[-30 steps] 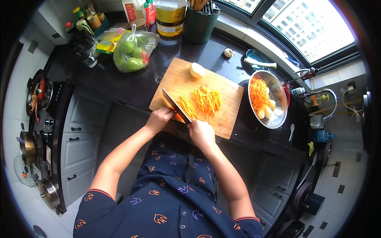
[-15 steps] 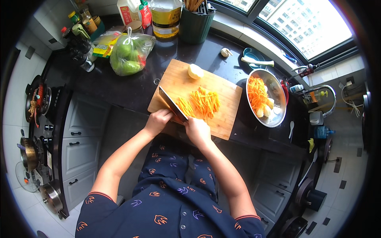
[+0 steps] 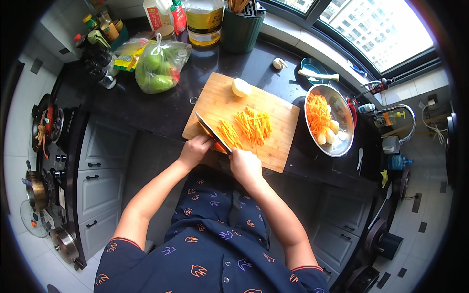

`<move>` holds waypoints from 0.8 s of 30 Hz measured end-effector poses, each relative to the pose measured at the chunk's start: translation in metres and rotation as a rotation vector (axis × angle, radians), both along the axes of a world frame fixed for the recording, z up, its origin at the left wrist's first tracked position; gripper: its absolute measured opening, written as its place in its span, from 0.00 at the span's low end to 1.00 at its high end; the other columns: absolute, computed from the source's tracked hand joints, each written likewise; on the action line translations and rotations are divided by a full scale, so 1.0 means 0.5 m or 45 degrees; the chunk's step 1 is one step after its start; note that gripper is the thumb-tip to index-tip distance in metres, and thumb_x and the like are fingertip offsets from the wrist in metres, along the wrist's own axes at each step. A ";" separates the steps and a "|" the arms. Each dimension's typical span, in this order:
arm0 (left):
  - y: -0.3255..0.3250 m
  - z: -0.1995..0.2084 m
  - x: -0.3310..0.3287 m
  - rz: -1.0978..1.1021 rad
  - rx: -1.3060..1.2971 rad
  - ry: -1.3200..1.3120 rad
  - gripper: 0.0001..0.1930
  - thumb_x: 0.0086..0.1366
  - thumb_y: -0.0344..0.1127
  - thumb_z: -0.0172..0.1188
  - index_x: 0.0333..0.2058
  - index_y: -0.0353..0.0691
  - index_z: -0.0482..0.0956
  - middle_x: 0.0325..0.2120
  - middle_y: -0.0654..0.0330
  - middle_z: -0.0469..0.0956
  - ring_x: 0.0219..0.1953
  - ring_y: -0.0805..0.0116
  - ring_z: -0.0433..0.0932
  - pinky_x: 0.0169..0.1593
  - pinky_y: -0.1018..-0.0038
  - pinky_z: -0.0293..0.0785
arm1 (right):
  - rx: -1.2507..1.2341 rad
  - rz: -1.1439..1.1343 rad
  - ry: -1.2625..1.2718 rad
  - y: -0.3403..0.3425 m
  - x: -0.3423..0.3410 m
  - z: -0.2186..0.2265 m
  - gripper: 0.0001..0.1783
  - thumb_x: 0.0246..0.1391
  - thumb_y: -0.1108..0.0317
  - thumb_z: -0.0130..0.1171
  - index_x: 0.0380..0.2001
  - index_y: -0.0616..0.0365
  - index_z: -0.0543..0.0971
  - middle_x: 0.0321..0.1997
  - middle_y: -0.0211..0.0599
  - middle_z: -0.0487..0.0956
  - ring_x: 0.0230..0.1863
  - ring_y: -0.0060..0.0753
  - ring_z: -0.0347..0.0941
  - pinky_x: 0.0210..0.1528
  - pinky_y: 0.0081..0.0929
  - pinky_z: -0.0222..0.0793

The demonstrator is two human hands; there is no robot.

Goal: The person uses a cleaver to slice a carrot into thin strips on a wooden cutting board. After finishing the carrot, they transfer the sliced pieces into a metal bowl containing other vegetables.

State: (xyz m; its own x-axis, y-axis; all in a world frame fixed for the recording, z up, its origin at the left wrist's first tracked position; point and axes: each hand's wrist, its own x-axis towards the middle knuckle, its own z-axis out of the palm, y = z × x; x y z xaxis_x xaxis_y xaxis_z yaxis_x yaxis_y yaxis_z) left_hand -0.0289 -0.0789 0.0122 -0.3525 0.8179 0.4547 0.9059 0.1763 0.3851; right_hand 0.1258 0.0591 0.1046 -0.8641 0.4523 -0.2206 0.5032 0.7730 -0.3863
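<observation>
My right hand is closed round the handle of a wide-bladed kitchen knife, its blade slanting toward the far left over the wooden cutting board. Just left of the blade, the curled fingers of my left hand press on a piece of carrot, mostly hidden by the hand and knife. Carrot shreds lie right against the blade's other side. A larger heap of shreds sits mid-board. At the board's far edge rests a pale, round peeled vegetable.
Right of the board, a steel bowl contains carrot shreds and pale chunks. A garlic bulb, a blue dish and a white spoon lie around it. A bag of green vegetables and an oil jug stand far left.
The knife blade has tilted slightly and shifted a little, showing more orange carrot beside my left fingers. My right hand has moved slightly nearer to me. Both grips stay the same.
</observation>
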 end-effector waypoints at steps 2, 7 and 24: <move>-0.002 -0.004 0.002 0.015 -0.029 0.012 0.07 0.56 0.30 0.64 0.35 0.44 0.84 0.34 0.59 0.82 0.35 0.59 0.83 0.36 0.67 0.82 | 0.003 -0.021 0.003 -0.005 -0.001 -0.016 0.09 0.60 0.64 0.57 0.35 0.57 0.81 0.27 0.53 0.82 0.32 0.59 0.82 0.37 0.53 0.77; 0.005 0.004 -0.006 0.002 -0.033 0.043 0.09 0.56 0.28 0.61 0.37 0.43 0.83 0.32 0.58 0.81 0.35 0.58 0.83 0.37 0.65 0.82 | -0.020 -0.044 0.073 0.006 -0.010 -0.022 0.09 0.60 0.63 0.57 0.33 0.57 0.81 0.28 0.53 0.83 0.32 0.58 0.82 0.37 0.52 0.78; 0.002 0.026 -0.003 -0.015 -0.004 -0.016 0.05 0.56 0.29 0.66 0.33 0.42 0.84 0.29 0.59 0.81 0.32 0.58 0.83 0.35 0.65 0.82 | -0.058 -0.006 0.047 0.009 0.025 0.005 0.11 0.61 0.60 0.58 0.35 0.57 0.80 0.27 0.53 0.82 0.34 0.59 0.81 0.38 0.54 0.77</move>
